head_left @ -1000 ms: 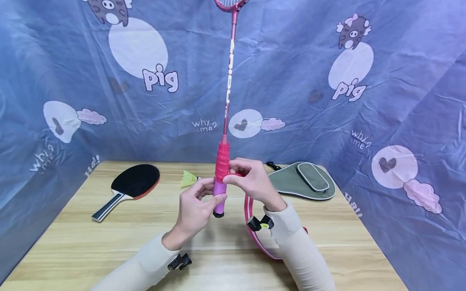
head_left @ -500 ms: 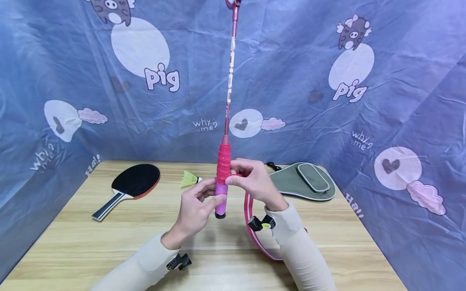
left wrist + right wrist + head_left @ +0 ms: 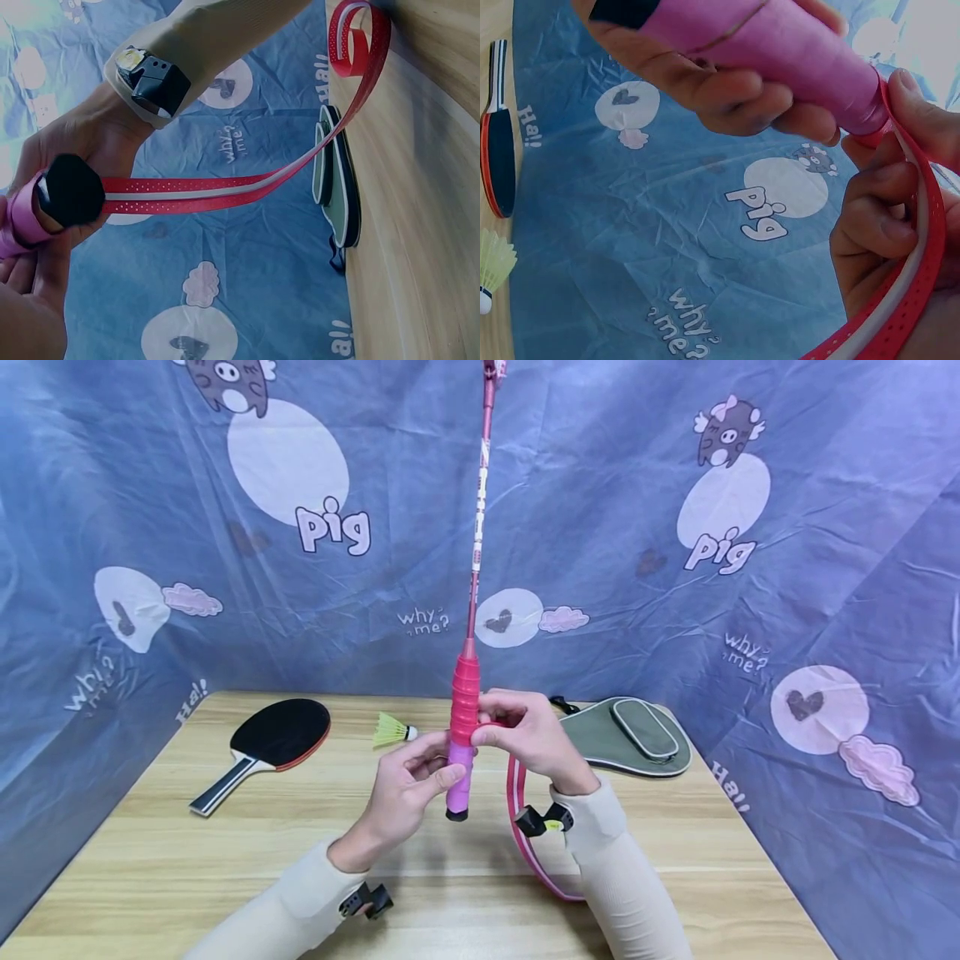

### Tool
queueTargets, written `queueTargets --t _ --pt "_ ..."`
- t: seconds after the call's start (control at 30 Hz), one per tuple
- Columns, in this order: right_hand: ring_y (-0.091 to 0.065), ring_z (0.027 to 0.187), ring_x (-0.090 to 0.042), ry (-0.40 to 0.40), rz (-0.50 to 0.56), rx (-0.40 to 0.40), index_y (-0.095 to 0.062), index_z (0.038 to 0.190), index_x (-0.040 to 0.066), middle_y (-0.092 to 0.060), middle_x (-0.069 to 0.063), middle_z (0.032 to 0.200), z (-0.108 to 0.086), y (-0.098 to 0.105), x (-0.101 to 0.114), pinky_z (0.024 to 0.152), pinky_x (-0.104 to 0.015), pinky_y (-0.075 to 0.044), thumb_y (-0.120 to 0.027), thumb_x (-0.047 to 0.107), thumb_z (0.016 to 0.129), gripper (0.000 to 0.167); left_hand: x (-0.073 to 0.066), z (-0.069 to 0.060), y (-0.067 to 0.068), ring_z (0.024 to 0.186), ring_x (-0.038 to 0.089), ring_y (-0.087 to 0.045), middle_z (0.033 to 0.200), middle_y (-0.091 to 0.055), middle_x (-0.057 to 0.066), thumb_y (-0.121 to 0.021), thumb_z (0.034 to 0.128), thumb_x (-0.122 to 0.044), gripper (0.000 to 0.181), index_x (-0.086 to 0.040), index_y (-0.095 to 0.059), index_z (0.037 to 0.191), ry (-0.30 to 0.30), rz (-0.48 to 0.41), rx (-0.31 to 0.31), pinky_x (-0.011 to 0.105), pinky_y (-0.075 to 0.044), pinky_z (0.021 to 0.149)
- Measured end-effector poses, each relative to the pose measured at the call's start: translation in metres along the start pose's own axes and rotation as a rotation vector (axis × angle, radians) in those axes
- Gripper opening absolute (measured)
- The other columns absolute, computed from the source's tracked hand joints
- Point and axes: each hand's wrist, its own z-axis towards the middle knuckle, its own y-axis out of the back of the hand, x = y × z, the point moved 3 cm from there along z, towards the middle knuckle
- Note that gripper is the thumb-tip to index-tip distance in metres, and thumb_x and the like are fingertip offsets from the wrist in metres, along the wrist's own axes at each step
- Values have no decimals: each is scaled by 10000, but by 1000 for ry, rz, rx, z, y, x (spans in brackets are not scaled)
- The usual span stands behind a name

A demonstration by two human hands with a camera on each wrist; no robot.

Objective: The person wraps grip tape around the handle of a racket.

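Note:
A badminton racket (image 3: 478,527) stands nearly upright above the table in the head view, its upper handle covered in red wrap (image 3: 466,693). My left hand (image 3: 401,789) grips the bare purple lower handle (image 3: 459,781) between thumb and fingers. Just above it on the right, my right hand (image 3: 528,737) pinches the red tape (image 3: 517,793) where it meets the handle. The loose tape hangs in a curve to the table. In the right wrist view the tape (image 3: 930,232), red with a pale centre strip, runs from the purple handle (image 3: 802,60) through the right fingers.
A black table tennis bat (image 3: 279,735) lies at the left of the wooden table (image 3: 225,877). Behind the left hand is a yellow shuttlecock (image 3: 392,731). A green bat case (image 3: 630,735) rests at the back right. Printed blue cloth (image 3: 420,527) surrounds the table's back and sides.
Both hands and the handle have shifted slightly right and down. The racket has turned, its head now edge-on at the top of the view. Both hands keep their holds.

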Motion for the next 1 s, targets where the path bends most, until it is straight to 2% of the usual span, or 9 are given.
queueTargets --t 0.17,0.27,0.47,0.53,0.6,0.7,0.73,0.87,1.0 --pt "-529 722 -46 11 15 26 -703 1052 -88 -582 46 817 -1 2 1 601 -173 -462 -803 335 843 482 0 1 -1 1044 71 -706 1129 -661 388 -631 944 50 338 150 -583 1263 -5 -81 67 240 -598 912" --pt "-543 738 -54 14 36 39 -694 1052 -111 -596 55 833 -1 3 2 619 -175 -475 -803 369 834 539 -1 3 -2 1045 92 -712 1132 -634 423 -601 964 41 347 181 -554 1278 -13 -125 116 261 -604 910" --pt "-578 762 -65 27 75 68 -665 1069 -170 -655 80 879 -1 3 1 653 -180 -509 -799 412 815 649 -1 3 -5 1087 96 -701 1197 -577 468 -540 1011 0 417 235 -463 1348 25 -229 211 271 -591 951" --pt "-596 784 -50 23 83 85 -657 1068 -183 -688 96 911 -2 3 -1 674 -178 -522 -800 423 810 674 0 3 -5 1098 95 -695 1205 -641 376 -543 1018 -21 424 239 -466 1344 42 -249 232 268 -584 962" --pt "-618 818 -42 13 99 113 -647 1078 -203 -722 106 963 -3 3 -2 705 -181 -538 -800 420 814 693 0 2 -6 1089 97 -696 1196 -707 225 -547 1020 -33 426 245 -470 1334 54 -268 254 265 -583 961" --pt "-643 859 -35 3 117 152 -635 1097 -223 -746 115 1037 -4 2 -3 742 -182 -553 -793 422 826 717 2 1 -6 1093 105 -697 1185 -734 -6 -532 1026 -28 426 269 -451 1321 56 -324 299 273 -578 976" --pt "-646 858 -30 -2 118 156 -634 1102 -221 -747 121 1041 -4 2 -3 742 -178 -554 -794 430 824 725 2 1 -6 1097 104 -698 1188 -734 -38 -520 1030 -23 431 276 -433 1328 54 -351 319 278 -577 982" --pt "-645 840 -33 2 120 164 -637 1085 -218 -739 115 975 -4 4 -4 726 -186 -560 -795 439 827 723 2 1 -6 1100 122 -708 1219 -738 -13 -475 1039 3 412 252 -416 1362 55 -476 388 291 -574 995" --pt "-667 860 -45 1 143 187 -677 1088 -162 -759 97 990 -3 4 -6 735 -195 -574 -807 433 827 663 2 2 -5 1068 113 -708 1215 -735 9 -454 1051 -8 361 34 -574 1388 95 -585 452 271 -572 984"
